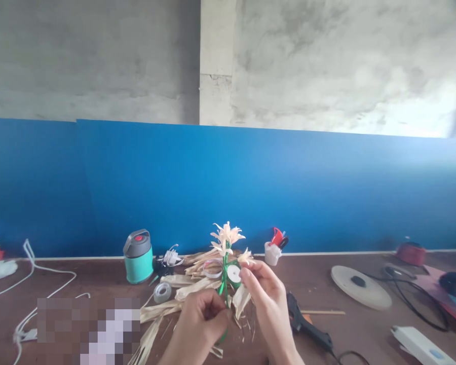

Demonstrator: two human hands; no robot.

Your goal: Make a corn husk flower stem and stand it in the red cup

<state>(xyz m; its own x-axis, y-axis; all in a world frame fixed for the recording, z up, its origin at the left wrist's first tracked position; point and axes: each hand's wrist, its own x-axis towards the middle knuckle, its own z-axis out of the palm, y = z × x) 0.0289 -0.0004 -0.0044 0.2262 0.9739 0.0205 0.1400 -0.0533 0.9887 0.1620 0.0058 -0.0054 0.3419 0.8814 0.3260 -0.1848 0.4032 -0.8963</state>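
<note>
My left hand (201, 319) is closed around the green-wrapped stem (224, 284) of a small bunch of pale corn-husk flowers (226, 236), holding it upright. My right hand (264, 291) pinches one pale husk flower (245, 256) at the right side of the bunch, fingertips pressed together on it. A strip of husk (240, 300) hangs between the two hands. Behind the stem lies a roll of green tape (234, 274).
Loose husk strips (182, 286) litter the brown table. A teal container (138, 256), clear tape roll (162, 292), white cup with scissors (273, 249), black glue gun (306, 322), white disc (360, 286), cables and a white box (421, 345) lie around. A blue panel stands behind.
</note>
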